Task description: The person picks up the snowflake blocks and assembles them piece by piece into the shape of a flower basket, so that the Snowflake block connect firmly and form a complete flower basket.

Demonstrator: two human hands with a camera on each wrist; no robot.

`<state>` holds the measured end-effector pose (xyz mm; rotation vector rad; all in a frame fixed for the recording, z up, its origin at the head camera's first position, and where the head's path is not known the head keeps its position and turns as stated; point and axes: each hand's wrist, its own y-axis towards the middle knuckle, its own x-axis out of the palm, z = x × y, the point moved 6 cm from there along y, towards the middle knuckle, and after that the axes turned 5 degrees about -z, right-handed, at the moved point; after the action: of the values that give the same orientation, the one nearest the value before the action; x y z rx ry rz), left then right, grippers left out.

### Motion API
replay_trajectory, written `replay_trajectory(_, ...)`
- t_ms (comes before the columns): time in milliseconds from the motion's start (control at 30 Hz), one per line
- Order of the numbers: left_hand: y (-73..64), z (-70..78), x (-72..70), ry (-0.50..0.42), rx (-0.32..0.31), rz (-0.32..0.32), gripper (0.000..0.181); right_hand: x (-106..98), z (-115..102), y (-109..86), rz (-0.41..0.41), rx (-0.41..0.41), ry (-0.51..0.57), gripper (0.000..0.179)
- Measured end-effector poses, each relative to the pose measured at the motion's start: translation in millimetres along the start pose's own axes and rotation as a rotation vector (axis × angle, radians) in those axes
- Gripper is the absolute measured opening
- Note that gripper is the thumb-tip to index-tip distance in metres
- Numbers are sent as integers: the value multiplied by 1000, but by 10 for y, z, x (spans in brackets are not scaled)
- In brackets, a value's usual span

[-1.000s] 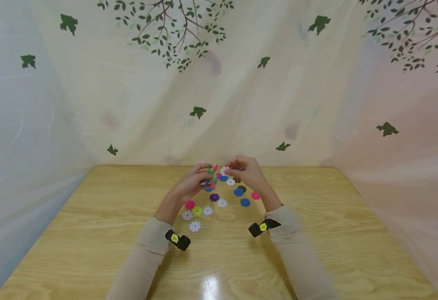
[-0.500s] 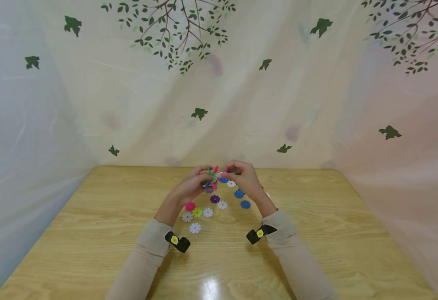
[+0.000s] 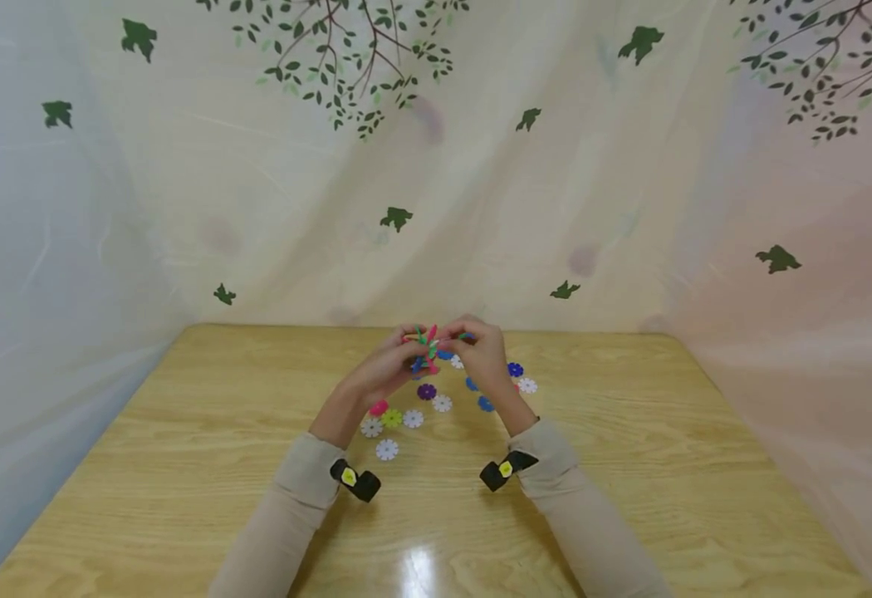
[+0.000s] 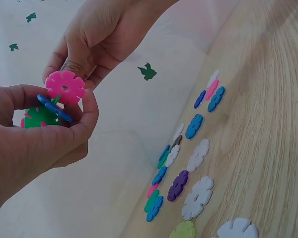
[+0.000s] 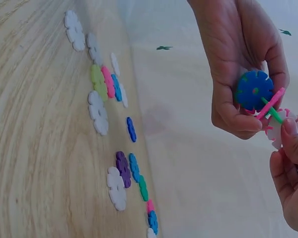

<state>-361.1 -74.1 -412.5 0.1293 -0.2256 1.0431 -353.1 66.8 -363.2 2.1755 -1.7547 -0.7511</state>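
White disc [image 5: 274, 136] moves in closer to joined discs [image 5: 255, 90]

Joined discs sit in the curled fingers of the left hand [image 3: 385, 364]; the right hand [image 3: 481, 353] pinches the white disc, both above the table [image 3: 630, 498]. A crooked push could spring them apart, spilling pieces among loose discs [image 3: 426, 391] on the table.

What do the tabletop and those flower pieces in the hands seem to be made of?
Flower pieces: probably moulded plastic, satin-looking; solid, even colour and regular notches suggest it. Tabletop: wood or wood-look laminate, somewhat glossy; grain and a bright reflection show, though which is unclear.
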Motion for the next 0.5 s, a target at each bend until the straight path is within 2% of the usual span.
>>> replay_trajectory(133, -19, 27, 12, -9, 12, 1, 25, 5, 102, 47, 20, -16, 58, 5)
replay_trajectory(367, -52, 29, -39, 90, -26, -93, 30, 2, 258, 40, -119, 65, 73, 5)
replay_trajectory(500, -47, 15, -92, 112, -39, -102, 14, 5, 313, 49, -166, 111, 78, 3)
